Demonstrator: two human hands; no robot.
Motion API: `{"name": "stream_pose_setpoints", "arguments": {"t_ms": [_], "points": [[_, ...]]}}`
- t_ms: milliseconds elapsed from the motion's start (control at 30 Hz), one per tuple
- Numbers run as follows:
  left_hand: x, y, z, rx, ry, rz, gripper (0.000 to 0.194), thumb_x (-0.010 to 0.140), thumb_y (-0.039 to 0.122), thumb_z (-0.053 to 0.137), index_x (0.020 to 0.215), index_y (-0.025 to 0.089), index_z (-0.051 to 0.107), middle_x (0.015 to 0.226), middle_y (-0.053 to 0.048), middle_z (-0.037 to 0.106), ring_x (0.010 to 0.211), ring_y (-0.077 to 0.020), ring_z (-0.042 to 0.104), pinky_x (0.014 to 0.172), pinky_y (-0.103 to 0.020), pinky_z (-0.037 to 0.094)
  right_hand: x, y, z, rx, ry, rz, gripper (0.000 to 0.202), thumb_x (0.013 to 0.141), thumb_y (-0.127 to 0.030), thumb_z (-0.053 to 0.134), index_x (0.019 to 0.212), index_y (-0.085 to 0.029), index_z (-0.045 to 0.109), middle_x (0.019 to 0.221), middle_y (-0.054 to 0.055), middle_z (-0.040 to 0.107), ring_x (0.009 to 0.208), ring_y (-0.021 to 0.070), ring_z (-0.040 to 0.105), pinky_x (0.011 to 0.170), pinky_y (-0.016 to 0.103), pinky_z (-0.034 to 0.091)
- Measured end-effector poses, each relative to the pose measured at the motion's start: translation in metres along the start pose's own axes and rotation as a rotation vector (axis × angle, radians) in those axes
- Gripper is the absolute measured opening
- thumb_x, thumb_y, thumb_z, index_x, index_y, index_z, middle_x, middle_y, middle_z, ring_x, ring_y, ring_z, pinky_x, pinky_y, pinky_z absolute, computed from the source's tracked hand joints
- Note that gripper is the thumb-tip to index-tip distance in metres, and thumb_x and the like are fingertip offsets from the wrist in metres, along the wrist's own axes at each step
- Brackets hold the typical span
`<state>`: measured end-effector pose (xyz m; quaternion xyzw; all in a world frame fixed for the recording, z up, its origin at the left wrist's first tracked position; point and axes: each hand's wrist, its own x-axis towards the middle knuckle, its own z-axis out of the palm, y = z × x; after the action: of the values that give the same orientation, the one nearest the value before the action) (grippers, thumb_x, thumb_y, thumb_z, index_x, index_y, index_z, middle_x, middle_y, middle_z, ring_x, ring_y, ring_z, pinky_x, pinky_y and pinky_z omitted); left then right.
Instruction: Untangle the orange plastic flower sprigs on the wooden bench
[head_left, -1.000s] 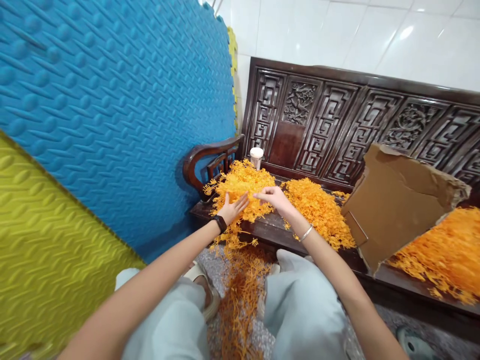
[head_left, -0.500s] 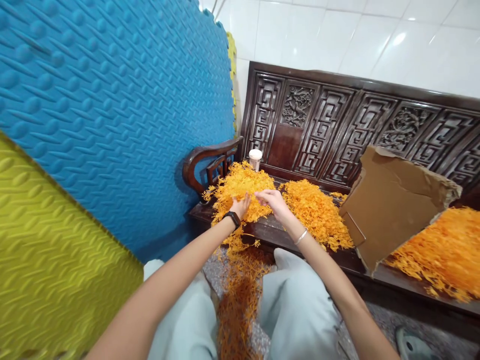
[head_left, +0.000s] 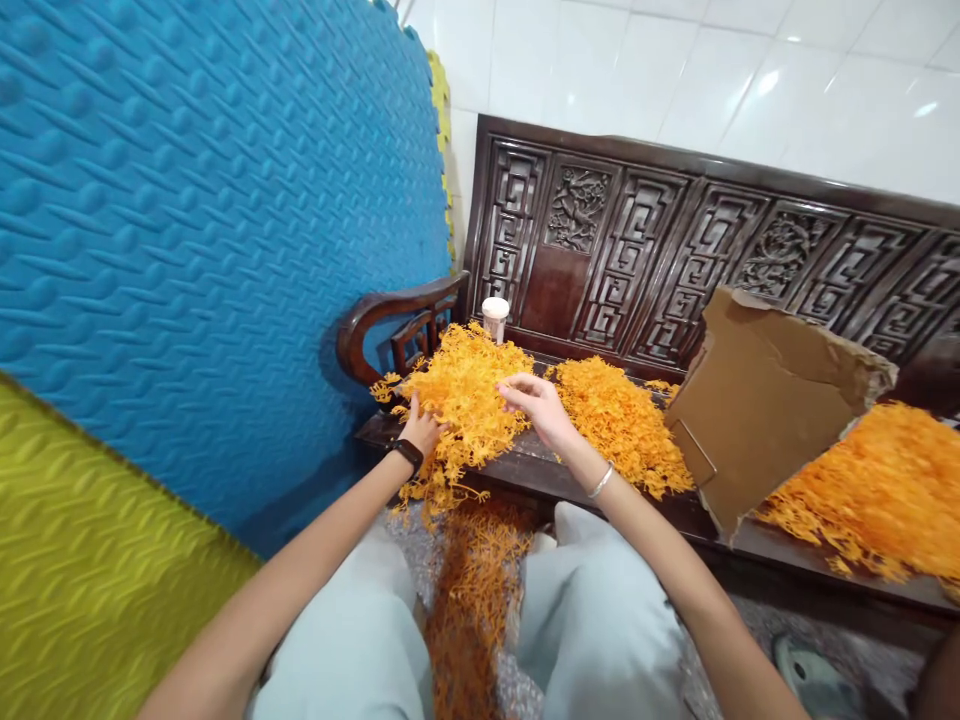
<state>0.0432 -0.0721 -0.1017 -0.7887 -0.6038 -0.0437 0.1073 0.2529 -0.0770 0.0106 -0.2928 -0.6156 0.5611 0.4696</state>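
A heap of orange, branching, frilly pieces [head_left: 472,375] lies at the left end of a dark wooden bench [head_left: 517,468]. My left hand [head_left: 424,428], a black band on its wrist, rests against the near left side of this heap. Its thumb stands away from the fingers, and the fingertips are partly lost among the pieces. Over the heap's right edge is my right hand [head_left: 538,402], thumb and fingers pinched together. What it pinches, if anything, is too small to make out.
A white-lidded tub [head_left: 495,318] stands behind the heap. To the right are a second orange heap [head_left: 622,425], a cardboard sheet [head_left: 772,400] and a third heap [head_left: 885,490]. More orange pieces [head_left: 476,590] lie between my legs. Blue foam matting [head_left: 225,230] rises at left.
My left hand has moved left, away from my right hand, to the heap's near left side. My right hand stays pinched near the heap's right edge. The view has shifted slightly.
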Motion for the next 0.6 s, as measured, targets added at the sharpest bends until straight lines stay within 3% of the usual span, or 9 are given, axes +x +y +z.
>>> {"name": "stream_pose_setpoints", "arguments": {"t_ms": [200, 467, 533, 600], "points": [[0.010, 0.005, 0.006, 0.000, -0.077, -0.021, 0.043, 0.073, 0.001, 0.039, 0.099, 0.023, 0.064, 0.121, -0.013, 0.053, 0.122, -0.0329, 0.032, 0.094, -0.068, 0.005, 0.005, -0.014, 0.006, 0.131, 0.065, -0.103, 0.019, 0.063, -0.031, 0.065, 0.078, -0.019, 0.064, 0.074, 0.000, 0.058, 0.058, 0.0078, 0.049, 0.063, 0.024, 0.045], [0.021, 0.006, 0.015, -0.075, -0.126, -0.080, 0.042, 0.069, 0.002, 0.052, 0.105, 0.024, 0.060, 0.117, -0.014, 0.055, 0.118, -0.0343, 0.037, 0.093, -0.068, 0.008, 0.006, -0.030, 0.020, 0.060, 0.121, -0.183, 0.027, 0.069, -0.032, 0.059, 0.094, -0.022, 0.064, 0.087, 0.003, 0.061, 0.067, 0.0104, 0.052, 0.072, 0.027, 0.045], [0.026, 0.006, 0.019, -0.100, -0.123, -0.107, 0.039, 0.067, 0.004, 0.058, 0.102, 0.022, 0.061, 0.120, -0.015, 0.052, 0.117, -0.0352, 0.037, 0.092, -0.067, 0.015, 0.003, -0.034, 0.019, 0.025, 0.145, -0.232, 0.026, 0.070, -0.032, 0.058, 0.095, -0.023, 0.064, 0.088, 0.003, 0.061, 0.068, 0.0110, 0.052, 0.071, 0.028, 0.045], [0.030, 0.006, 0.025, -0.135, -0.103, -0.138, 0.033, 0.072, 0.014, 0.059, 0.104, 0.019, 0.058, 0.120, -0.014, 0.051, 0.112, -0.0311, 0.043, 0.090, -0.060, 0.030, -0.002, -0.037, 0.019, -0.008, 0.187, -0.286, 0.026, 0.072, -0.032, 0.057, 0.096, -0.025, 0.063, 0.092, 0.003, 0.061, 0.068, 0.0114, 0.052, 0.070, 0.029, 0.044]]}}
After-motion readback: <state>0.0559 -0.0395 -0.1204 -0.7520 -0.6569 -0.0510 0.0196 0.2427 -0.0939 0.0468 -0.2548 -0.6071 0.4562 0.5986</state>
